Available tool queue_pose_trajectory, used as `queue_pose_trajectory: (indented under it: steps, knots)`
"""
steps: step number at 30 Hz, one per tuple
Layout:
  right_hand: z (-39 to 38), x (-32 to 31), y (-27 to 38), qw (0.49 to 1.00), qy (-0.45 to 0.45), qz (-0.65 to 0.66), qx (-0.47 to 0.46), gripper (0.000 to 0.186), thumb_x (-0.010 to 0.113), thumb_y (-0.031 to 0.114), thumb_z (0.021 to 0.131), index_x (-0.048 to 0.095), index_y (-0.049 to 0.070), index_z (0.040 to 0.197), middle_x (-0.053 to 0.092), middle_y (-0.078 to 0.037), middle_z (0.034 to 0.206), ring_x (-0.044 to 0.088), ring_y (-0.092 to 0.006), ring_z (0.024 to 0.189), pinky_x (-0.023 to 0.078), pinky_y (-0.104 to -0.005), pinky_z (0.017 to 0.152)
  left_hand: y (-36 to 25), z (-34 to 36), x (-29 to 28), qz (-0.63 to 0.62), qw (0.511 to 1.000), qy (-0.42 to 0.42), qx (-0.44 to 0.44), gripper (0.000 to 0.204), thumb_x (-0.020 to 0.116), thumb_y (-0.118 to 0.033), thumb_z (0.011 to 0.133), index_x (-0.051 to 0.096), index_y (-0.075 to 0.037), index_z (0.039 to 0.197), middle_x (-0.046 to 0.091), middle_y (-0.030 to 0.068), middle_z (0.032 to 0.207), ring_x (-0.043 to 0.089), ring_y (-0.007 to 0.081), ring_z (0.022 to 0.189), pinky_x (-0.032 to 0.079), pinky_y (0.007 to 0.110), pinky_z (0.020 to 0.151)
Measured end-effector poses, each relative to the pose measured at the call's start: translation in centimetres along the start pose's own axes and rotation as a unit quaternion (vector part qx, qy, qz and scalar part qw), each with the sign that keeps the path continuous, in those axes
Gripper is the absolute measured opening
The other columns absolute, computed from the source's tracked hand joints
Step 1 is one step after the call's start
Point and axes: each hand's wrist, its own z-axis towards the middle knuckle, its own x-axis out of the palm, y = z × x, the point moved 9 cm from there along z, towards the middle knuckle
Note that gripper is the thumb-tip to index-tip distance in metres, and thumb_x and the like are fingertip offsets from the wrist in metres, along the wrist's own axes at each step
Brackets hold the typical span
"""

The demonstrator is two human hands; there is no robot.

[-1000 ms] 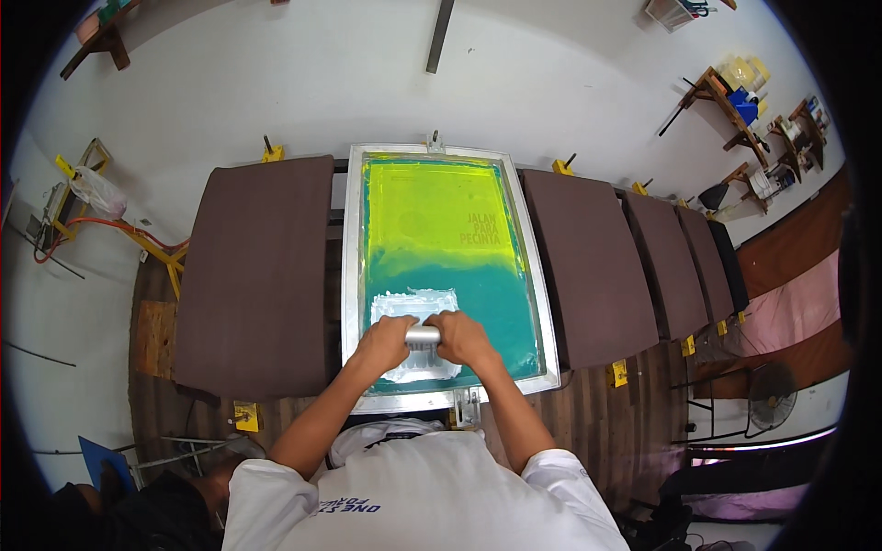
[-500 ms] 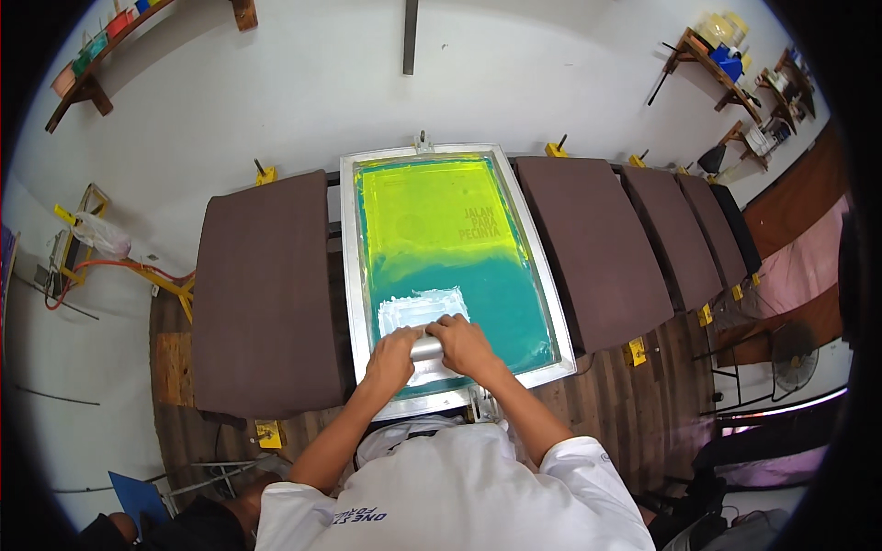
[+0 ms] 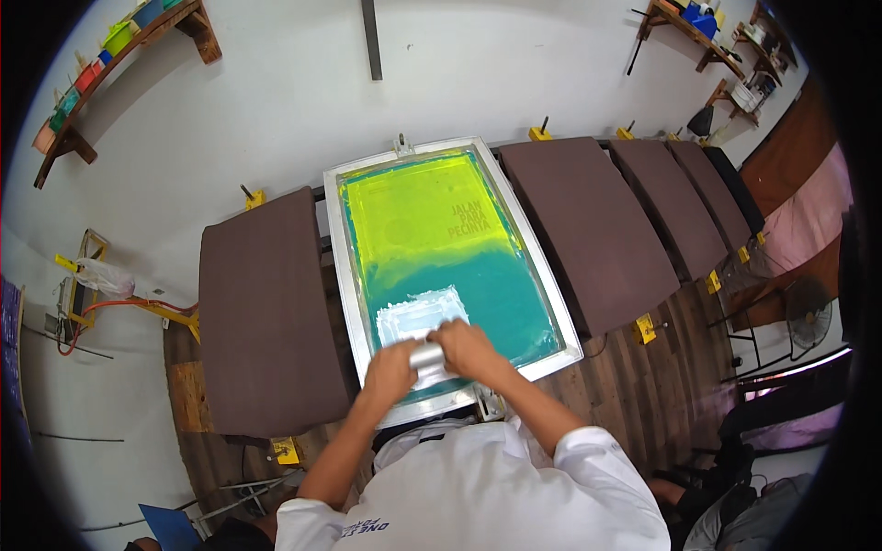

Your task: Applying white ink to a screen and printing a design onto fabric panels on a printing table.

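Both hands grip a squeegee point(image 3: 426, 354) with a silver metal handle, side by side near the close end of a screen-printing frame. My left hand point(image 3: 390, 369) is closed around its left part, and my right hand point(image 3: 464, 350) is closed on its right part. The frame has a silver metal rim point(image 3: 346, 275). Its mesh is teal point(image 3: 491, 298) in the near half and covered by a yellow-green layer point(image 3: 404, 207) in the far half. Just beyond my hands lies a rectangular patch of white ink point(image 3: 409, 317). The squeegee's lower edge is mostly hidden by my hands.
Brown padded boards flank the frame, one on the left point(image 3: 262, 312) and several on the right point(image 3: 588, 239). Yellow clamps point(image 3: 646, 329) stick out at their ends. Wall shelves point(image 3: 129, 55) hold coloured tubs. A fan point(image 3: 808, 317) stands at the right.
The view has tilted and shifted, so more of the left wall shelf shows. My hands stay closed on the squeegee at the frame's near end, with only slight movement.
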Motion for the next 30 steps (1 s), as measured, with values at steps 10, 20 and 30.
queue_pose_trajectory:
  steps: [10, 20, 30]
  knots:
    - [2.7, 1.6, -2.0, 0.999, -0.022, 0.025, 0.028, 0.034, 0.072, 0.004, 0.066, 0.072, 0.006, 0.099, 0.067, -0.016, 0.099, 0.064, -0.0375, 0.095, 0.057, -0.0458, 0.08, 3.0, 2.2, 1.5, -0.054, 0.998, -0.013, -0.038, 0.045, 0.056, 0.01, 0.071, 0.065, -0.001, 0.114, 0.069, 0.0237, 0.104, 0.065, 0.0423, 0.099, 0.052, 0.044, 0.089]
    - [-6.2, 3.7, 0.3, 0.997, 0.01, 0.063, 0.046, 0.034, 0.071, 0.003, 0.063, 0.067, 0.003, 0.097, 0.065, -0.014, 0.105, 0.061, -0.0357, 0.099, 0.057, -0.0456, 0.078, -1.1, -5.7, 3.9, -0.091, 0.994, 0.02, -0.059, 0.049, 0.062, 0.011, 0.067, 0.062, -0.002, 0.114, 0.065, 0.0207, 0.113, 0.064, 0.0419, 0.102, 0.053, 0.047, 0.089]
    - [0.4, 0.1, -1.1, 0.999, 0.01, 0.019, 0.034, 0.025, 0.07, 0.005, 0.07, 0.072, 0.009, 0.095, 0.069, -0.015, 0.093, 0.067, -0.0358, 0.091, 0.056, -0.0459, 0.077, 1.5, 0.6, 1.5, -0.089, 0.993, 0.022, -0.077, 0.041, 0.057, 0.006, 0.073, 0.068, -0.003, 0.112, 0.069, 0.0257, 0.098, 0.067, 0.0424, 0.096, 0.053, 0.045, 0.087]
